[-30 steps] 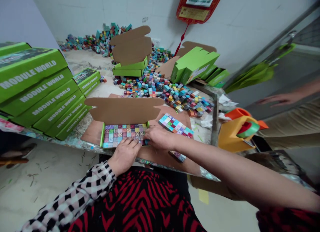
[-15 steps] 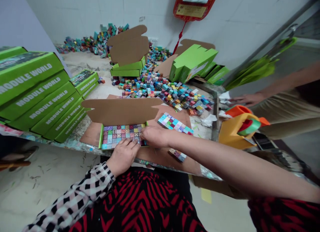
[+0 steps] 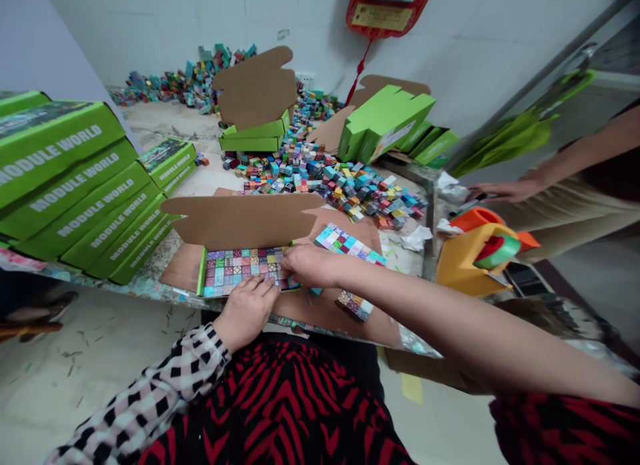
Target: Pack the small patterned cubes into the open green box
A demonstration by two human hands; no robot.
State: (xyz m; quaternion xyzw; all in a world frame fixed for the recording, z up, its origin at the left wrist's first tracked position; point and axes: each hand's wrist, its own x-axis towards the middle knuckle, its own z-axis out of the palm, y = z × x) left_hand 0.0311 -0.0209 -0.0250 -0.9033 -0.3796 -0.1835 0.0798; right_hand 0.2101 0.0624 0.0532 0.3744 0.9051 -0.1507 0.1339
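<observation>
An open green box (image 3: 201,273) lies before me with its brown cardboard lid (image 3: 243,219) raised at the back. Rows of small patterned cubes (image 3: 235,268) fill the part of it that I can see. My left hand (image 3: 247,306) rests at the box's front side, fingers stretched over the front cubes. At the right end, my right hand (image 3: 313,265) has its fingers curled down against the cubes; what they grip is hidden. A bit of light blue shows just under that hand. To the right lie a flat block of cubes (image 3: 345,243) and a shorter cube row (image 3: 355,305).
Stacked green boxes (image 3: 85,198) stand on the left. A heap of loose cubes (image 3: 320,168) spreads behind the lid, with more green boxes (image 3: 385,125) beyond. A yellow tape dispenser (image 3: 465,261) sits at right, near another person's hand (image 3: 510,188).
My right hand has shifted slightly at the box's right end, and light blue now shows beneath it. My left hand stays put. The other person's hand has moved a little.
</observation>
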